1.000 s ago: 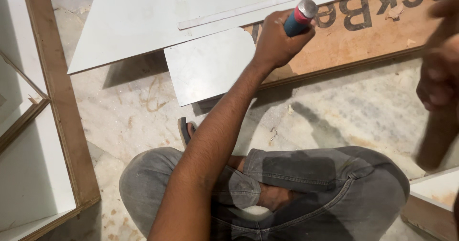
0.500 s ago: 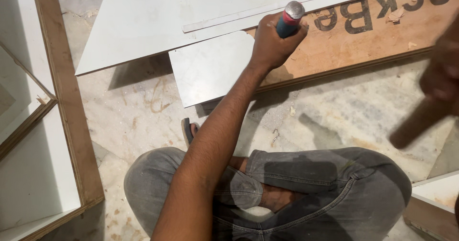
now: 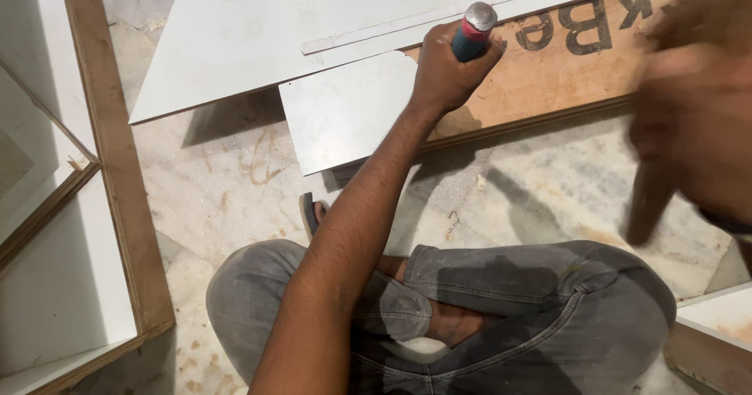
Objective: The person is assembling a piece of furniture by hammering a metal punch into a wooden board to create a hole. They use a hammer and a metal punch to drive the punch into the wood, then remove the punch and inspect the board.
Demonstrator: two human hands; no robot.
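My left hand (image 3: 445,72) is closed around a tool with a blue and red handle and a metal cap (image 3: 473,28), held upright against the brown plywood board (image 3: 548,81) beside a small white laminate piece (image 3: 345,113). My right hand (image 3: 693,105) is raised at the right, blurred by motion, gripping a dark wooden handle (image 3: 648,199) whose head is out of view. A large white laminate sheet (image 3: 313,19) lies over the board's far side.
I sit cross-legged in grey jeans (image 3: 501,317) on a marble floor (image 3: 227,183), a sandal (image 3: 311,211) by my knee. A white cabinet box with plywood edges (image 3: 117,168) stands at the left. Another board edge (image 3: 705,348) lies at the lower right.
My right hand with the dark handle has swung from the right edge in toward the middle. My left hand keeps the tool upright at the same spot on the board.
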